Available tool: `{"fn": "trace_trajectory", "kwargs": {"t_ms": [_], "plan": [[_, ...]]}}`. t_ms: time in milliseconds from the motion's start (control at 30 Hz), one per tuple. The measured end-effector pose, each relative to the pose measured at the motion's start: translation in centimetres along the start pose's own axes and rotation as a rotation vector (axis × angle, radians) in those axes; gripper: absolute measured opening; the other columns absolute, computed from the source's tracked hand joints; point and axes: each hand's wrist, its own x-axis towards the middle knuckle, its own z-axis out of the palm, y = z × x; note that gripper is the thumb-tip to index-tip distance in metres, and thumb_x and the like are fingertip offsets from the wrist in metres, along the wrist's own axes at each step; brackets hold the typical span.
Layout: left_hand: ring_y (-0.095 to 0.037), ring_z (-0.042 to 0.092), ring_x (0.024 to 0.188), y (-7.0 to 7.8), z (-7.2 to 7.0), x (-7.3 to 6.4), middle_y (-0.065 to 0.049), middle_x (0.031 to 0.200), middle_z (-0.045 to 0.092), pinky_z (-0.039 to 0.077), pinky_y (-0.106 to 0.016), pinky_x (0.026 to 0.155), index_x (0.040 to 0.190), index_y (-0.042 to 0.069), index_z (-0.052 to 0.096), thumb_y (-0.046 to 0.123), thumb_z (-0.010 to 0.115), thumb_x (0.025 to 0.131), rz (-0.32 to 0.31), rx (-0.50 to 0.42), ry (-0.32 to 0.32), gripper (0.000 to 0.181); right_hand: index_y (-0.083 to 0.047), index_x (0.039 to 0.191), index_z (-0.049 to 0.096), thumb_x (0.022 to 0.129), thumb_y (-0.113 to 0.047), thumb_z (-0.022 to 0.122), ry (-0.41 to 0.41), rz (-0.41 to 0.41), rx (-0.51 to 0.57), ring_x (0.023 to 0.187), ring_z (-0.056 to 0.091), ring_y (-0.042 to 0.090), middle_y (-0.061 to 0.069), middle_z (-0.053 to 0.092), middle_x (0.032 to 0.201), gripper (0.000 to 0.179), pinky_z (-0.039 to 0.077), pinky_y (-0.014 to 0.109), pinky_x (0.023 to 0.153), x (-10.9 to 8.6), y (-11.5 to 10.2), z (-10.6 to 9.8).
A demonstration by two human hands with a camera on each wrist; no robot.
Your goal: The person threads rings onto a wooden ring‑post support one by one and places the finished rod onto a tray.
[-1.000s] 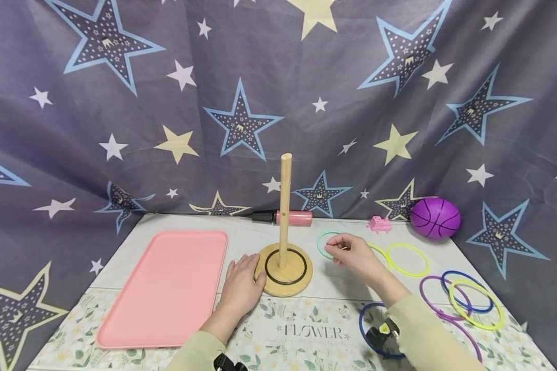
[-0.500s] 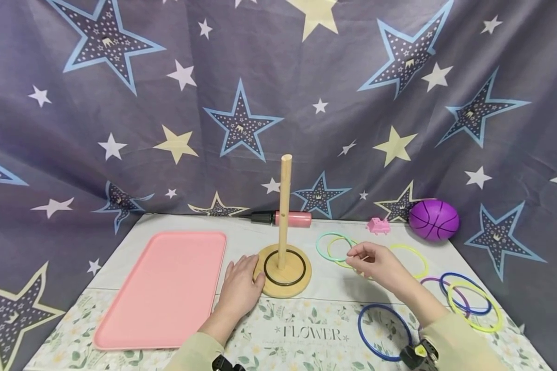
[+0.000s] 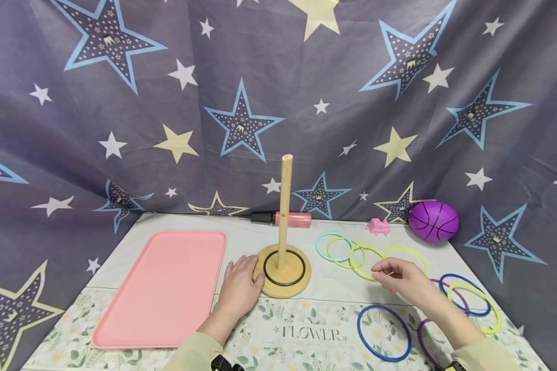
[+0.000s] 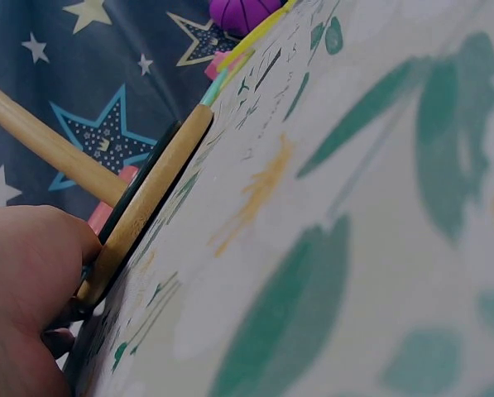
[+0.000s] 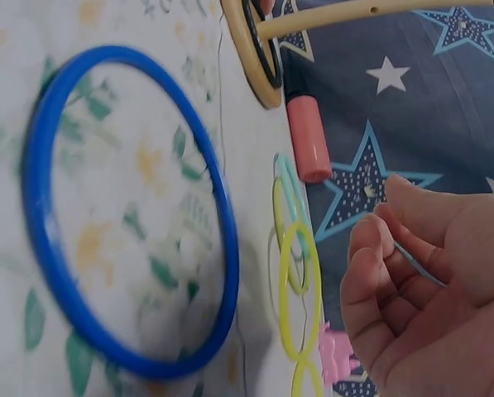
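A wooden ring-toss stand (image 3: 284, 206) stands upright, a black ring (image 3: 285, 284) lying around its post on the round base. Against the base's left edge rests my left hand (image 3: 239, 288), fingers extended and the thumb touching the wood; its fingertips are partly hidden in the left wrist view. My right hand (image 3: 410, 284), loosely curled and holding nothing visible, hovers over the table beside a yellow ring (image 3: 351, 256). That ring overlaps another yellow ring and a teal ring (image 3: 316, 248). A blue ring (image 5: 40, 190) lies nearer me.
At left lies a pink tray (image 3: 167, 288). Behind the stand is a pink and black hand pump (image 3: 293, 219). Back right hold a pink toy (image 3: 378, 226) and a purple ball (image 3: 433, 221). More rings, including a purple ring (image 3: 420, 337) and another blue ring (image 3: 485, 313), lie at right.
My right hand has drawn away from the teal ring, rightward and toward me, uncovering the yellow rings and the nearer blue ring. My left hand stays at the base.
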Motion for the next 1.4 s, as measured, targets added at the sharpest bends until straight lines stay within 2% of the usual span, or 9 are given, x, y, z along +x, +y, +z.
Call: {"fn": "trace_trajectory", "kwargs": {"t_ms": [267, 500, 833, 1200, 1400], "plan": [[-0.045, 0.043, 0.156, 0.0, -0.2, 0.1, -0.023, 0.160, 0.057, 0.016, -0.064, 0.134, 0.156, -0.005, 0.056, 0.022, 0.065, 0.108, -0.006, 0.004, -0.003, 0.055, 0.001, 0.125, 0.073, 0.106, -0.023, 0.077, -0.090, 0.044, -0.031, 0.092, 0.069, 0.023, 0.013, 0.074, 0.109, 0.031, 0.062, 0.032, 0.072, -1.5, 1.3, -1.3], [-0.045, 0.042, 0.157, 0.2, -0.3, 0.0, -0.024, 0.160, 0.057, 0.015, -0.064, 0.134, 0.156, -0.005, 0.056, 0.021, 0.065, 0.108, -0.006, -0.007, -0.008, 0.055, 0.001, 0.124, 0.072, 0.106, -0.023, 0.076, -0.172, 0.087, -0.018, 0.082, 0.069, 0.027, 0.011, 0.074, 0.105, 0.030, 0.062, 0.035, 0.069, -2.5, 2.4, -1.9], [-0.045, 0.043, 0.156, 0.1, -0.4, 0.0, -0.024, 0.160, 0.057, 0.015, -0.064, 0.134, 0.156, -0.005, 0.056, 0.021, 0.065, 0.109, -0.009, -0.002, -0.008, 0.055, 0.000, 0.120, 0.074, 0.107, -0.020, 0.075, -0.242, 0.059, -0.024, 0.088, 0.066, 0.022, 0.010, 0.074, 0.106, 0.023, 0.060, 0.032, 0.071, -2.4, 4.3, -2.1], [-0.045, 0.043, 0.156, 0.2, -0.3, -0.1, -0.024, 0.160, 0.057, 0.017, -0.065, 0.134, 0.156, -0.006, 0.056, 0.022, 0.065, 0.108, 0.001, 0.005, -0.008, 0.055, -0.001, 0.115, 0.075, 0.103, -0.017, 0.079, -0.246, 0.050, -0.026, 0.085, 0.061, 0.014, 0.008, 0.070, 0.098, 0.020, 0.054, 0.025, 0.072, -2.4, 5.7, -1.5], [-0.045, 0.043, 0.156, 0.2, -0.3, -0.1, -0.024, 0.159, 0.057, 0.017, -0.065, 0.134, 0.156, -0.006, 0.057, 0.021, 0.065, 0.108, 0.004, 0.003, -0.006, 0.055, -0.001, 0.112, 0.074, 0.101, -0.014, 0.082, -0.250, 0.030, -0.029, 0.080, 0.057, 0.012, 0.006, 0.064, 0.092, 0.019, 0.050, 0.023, 0.067, -2.3, 5.9, -1.2]]}}
